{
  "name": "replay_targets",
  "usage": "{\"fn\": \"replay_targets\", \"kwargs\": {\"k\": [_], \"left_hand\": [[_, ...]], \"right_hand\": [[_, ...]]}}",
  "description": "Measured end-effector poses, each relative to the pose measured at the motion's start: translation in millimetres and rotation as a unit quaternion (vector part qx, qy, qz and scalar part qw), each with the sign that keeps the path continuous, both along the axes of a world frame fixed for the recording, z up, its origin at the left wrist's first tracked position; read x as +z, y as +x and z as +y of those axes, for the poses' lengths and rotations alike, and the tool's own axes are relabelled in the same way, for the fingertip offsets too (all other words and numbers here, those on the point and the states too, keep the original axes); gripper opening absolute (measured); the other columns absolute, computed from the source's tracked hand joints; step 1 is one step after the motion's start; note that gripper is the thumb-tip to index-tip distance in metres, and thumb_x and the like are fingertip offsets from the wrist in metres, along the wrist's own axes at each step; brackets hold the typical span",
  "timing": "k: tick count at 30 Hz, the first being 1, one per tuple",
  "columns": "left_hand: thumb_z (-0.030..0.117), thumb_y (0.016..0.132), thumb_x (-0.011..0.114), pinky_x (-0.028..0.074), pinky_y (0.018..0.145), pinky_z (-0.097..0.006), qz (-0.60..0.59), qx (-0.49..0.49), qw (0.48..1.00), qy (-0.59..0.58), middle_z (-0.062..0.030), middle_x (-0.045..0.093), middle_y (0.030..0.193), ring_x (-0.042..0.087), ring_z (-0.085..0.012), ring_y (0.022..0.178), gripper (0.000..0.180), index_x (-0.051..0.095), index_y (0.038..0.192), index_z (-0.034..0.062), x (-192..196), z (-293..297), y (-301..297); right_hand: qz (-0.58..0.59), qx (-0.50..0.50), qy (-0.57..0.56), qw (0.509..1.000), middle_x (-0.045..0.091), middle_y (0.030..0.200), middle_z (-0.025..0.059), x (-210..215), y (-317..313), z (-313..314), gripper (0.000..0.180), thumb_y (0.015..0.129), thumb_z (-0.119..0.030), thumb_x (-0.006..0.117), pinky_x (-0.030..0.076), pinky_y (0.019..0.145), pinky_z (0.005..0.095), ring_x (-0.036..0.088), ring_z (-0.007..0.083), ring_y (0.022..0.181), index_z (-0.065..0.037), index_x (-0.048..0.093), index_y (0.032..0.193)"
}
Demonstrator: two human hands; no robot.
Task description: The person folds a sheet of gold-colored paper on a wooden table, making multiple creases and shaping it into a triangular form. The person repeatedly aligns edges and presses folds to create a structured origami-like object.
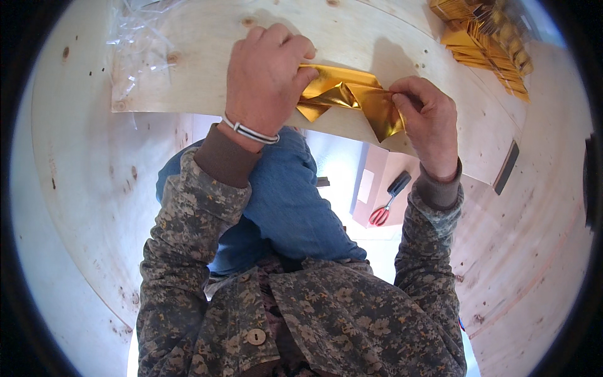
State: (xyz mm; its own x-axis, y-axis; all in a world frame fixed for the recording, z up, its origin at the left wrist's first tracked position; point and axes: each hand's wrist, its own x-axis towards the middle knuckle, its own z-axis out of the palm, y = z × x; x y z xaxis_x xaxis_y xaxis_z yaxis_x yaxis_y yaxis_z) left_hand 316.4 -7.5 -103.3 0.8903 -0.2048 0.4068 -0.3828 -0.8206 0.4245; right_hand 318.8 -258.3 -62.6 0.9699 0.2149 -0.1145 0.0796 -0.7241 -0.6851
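Observation:
A shiny gold foil paper [377, 108], creased into folds with pointed corners, spans the gap between my two hands at the front edge of the wooden table [201, 75]. My left hand [264, 72] grips its left end, thumb and fingers closed on it; the back of the hand hides part of that grip. At the right end, my right hand [430, 116] pinches the paper between thumb and fingertips. The middle of the paper is bent over itself, and one corner points down past the table edge.
Clear plastic strips [141, 53] lie at the table's far left. Stacks of folded gold paper pieces [480, 50] stand at the far right, partly under clear plastic. Below the table, red-handled scissors [380, 215] and a black object [399, 183] lie on a cardboard box [370, 204].

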Motion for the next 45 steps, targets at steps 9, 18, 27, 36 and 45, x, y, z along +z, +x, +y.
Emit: {"fn": "replay_targets", "kwargs": {"k": [9, 18, 27, 36, 45], "left_hand": [[0.016, 0.085, 0.076, 0.050, 0.079, -0.037, 0.141, -0.063, 0.979, -0.136, -0.0084, 0.066, 0.092, 0.059, -0.0243, 0.091, 0.015, 0.070, 0.094, 0.0052, 2, -6, -14], [0.019, 0.083, 0.076, 0.046, 0.082, -0.040, 0.114, -0.016, 0.992, -0.053, -0.0080, 0.065, 0.097, 0.058, -0.0259, 0.090, 0.015, 0.070, 0.091, 0.0072, 1, -16, -16], [0.018, 0.081, 0.077, 0.048, 0.079, -0.040, 0.124, 0.017, 0.990, -0.059, -0.0085, 0.064, 0.099, 0.060, -0.0265, 0.092, 0.019, 0.069, 0.096, 0.0081, 2, -18, -12], [0.018, 0.076, 0.081, 0.050, 0.080, -0.037, 0.084, -0.036, 0.996, -0.005, -0.0081, 0.063, 0.103, 0.061, -0.0269, 0.091, 0.029, 0.070, 0.101, 0.0076, 6, -20, -17], [0.014, 0.072, 0.083, 0.054, 0.078, -0.037, 0.136, -0.060, 0.988, -0.041, -0.0091, 0.065, 0.106, 0.062, -0.0271, 0.093, 0.041, 0.072, 0.111, 0.0061, 9, -17, -22]], "right_hand": [[-0.061, 0.011, -0.061, 0.996, 0.068, 0.091, 0.0168, -2, 3, 6, 0.010, 0.084, -0.003, 0.062, 0.053, 0.078, 0.0398, 0.065, 0.0351, 0.084, 0.000, 0.068, 0.092], [-0.258, 0.008, -0.075, 0.963, 0.068, 0.107, 0.0117, -28, -31, 24, 0.020, 0.079, -0.003, 0.073, 0.048, 0.089, 0.0401, 0.061, 0.0306, 0.101, -0.003, 0.072, 0.099], [-0.278, 0.049, -0.116, 0.952, 0.066, 0.112, 0.0119, -34, -19, 29, 0.028, 0.079, -0.008, 0.075, 0.045, 0.094, 0.0433, 0.060, 0.0320, 0.106, -0.005, 0.072, 0.107], [-0.237, 0.015, -0.126, 0.963, 0.061, 0.123, 0.0137, -50, -36, 36, 0.031, 0.083, -0.012, 0.073, 0.045, 0.097, 0.0460, 0.058, 0.0348, 0.113, -0.008, 0.071, 0.114], [-0.258, -0.003, -0.137, 0.956, 0.062, 0.123, 0.0121, -53, -40, 37, 0.034, 0.080, -0.010, 0.076, 0.046, 0.094, 0.0440, 0.058, 0.0325, 0.111, -0.009, 0.073, 0.113]]}}
